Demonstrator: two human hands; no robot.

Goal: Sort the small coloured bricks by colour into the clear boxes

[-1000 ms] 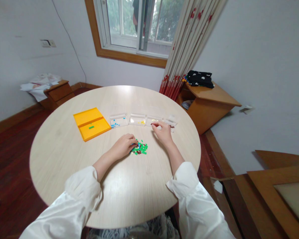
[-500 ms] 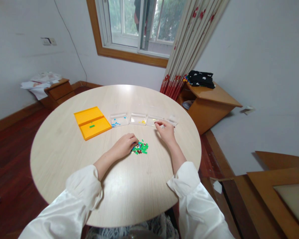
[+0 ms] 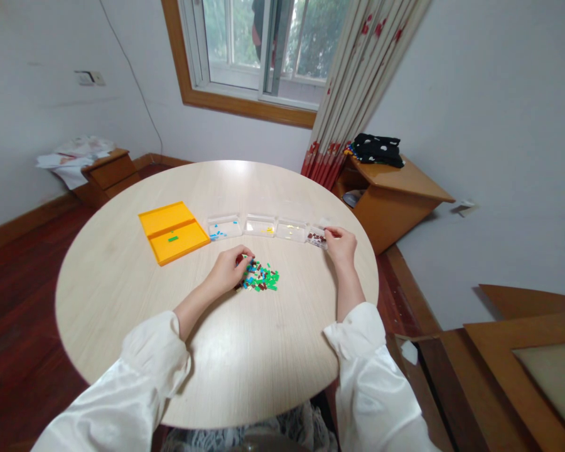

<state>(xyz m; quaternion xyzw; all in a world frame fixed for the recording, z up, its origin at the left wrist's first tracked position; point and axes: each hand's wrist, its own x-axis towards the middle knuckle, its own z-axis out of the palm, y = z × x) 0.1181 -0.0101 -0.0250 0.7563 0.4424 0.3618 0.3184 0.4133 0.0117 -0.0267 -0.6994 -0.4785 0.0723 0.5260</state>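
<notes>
A loose pile of small building bricks (image 3: 265, 277), mostly green with some brown, blue and pale ones, lies on the round table. My left hand (image 3: 226, 270) is at the pile's left edge, thumb and fingertips pinched together; what is between them is too small to name. At the far right of a row of clear trays, my right hand (image 3: 343, 246) hovers by the tray of brown bricks (image 3: 317, 237). Its fingers are closed in a pinch, and I cannot make out anything in them.
Left of it stand clear trays with cream bricks (image 3: 290, 228), yellow bricks (image 3: 269, 230) and blue bricks (image 3: 218, 234). An open orange case (image 3: 183, 252) with a green brick (image 3: 172, 238) lies farther left. A wooden cabinet (image 3: 395, 188) stands beyond the table (image 3: 245, 370).
My right hand has moved right, from the cream tray to the brown one, uncovering the brown bricks. My left hand has shifted slightly left and back, showing more of the pile.
</notes>
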